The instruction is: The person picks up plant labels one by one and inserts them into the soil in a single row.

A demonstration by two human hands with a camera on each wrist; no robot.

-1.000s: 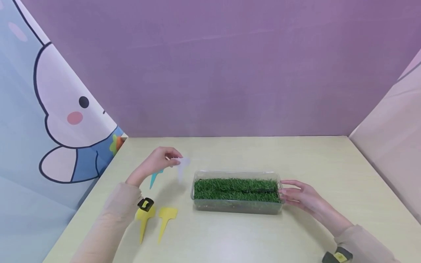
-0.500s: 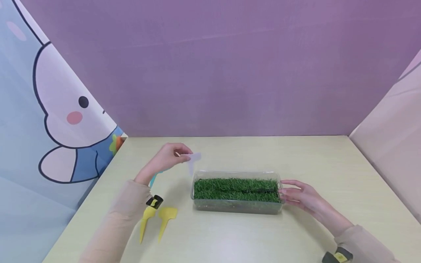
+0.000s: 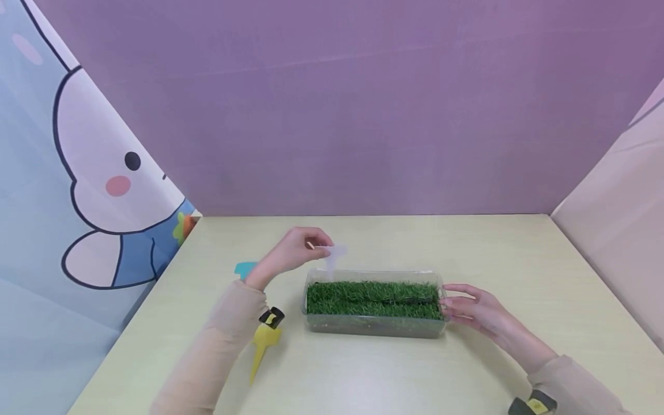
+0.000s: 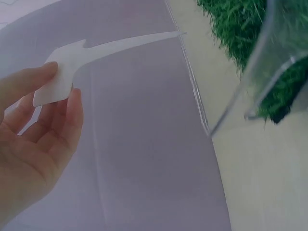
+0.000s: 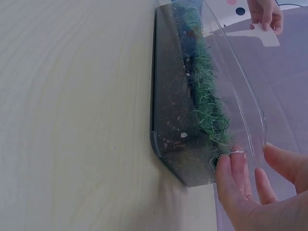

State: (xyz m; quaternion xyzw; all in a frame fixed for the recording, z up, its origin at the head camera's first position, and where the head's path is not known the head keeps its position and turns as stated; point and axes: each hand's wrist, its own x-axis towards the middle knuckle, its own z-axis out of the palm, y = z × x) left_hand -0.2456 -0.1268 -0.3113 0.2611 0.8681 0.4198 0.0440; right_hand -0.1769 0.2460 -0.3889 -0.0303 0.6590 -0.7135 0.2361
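A white T-shaped plant label (image 4: 60, 72) is pinched by its broad head between the thumb and fingers of my left hand (image 3: 295, 251). Its pointed stem hangs downward above the back left rim of a clear plastic box (image 3: 376, 327). Green artificial grass (image 3: 373, 291) lies over dark soil inside that box, with a dark line along the grass toward the right. At the box's right end, the spread fingers of my right hand (image 3: 479, 311) touch the end wall. The right wrist view has its thumb (image 5: 284, 161) by the rim.
Left of the box, a yellow plant label (image 3: 264, 346) lies on the pale wooden table (image 3: 394, 374). A blue label (image 3: 245, 269) is partly hidden behind my left wrist. A purple backdrop (image 3: 363, 115) rises behind the table.
My left hand has carried the white plant label rightward, from beside the box to above its back left rim. The left forearm now covers another yellow label. My right hand stays put.
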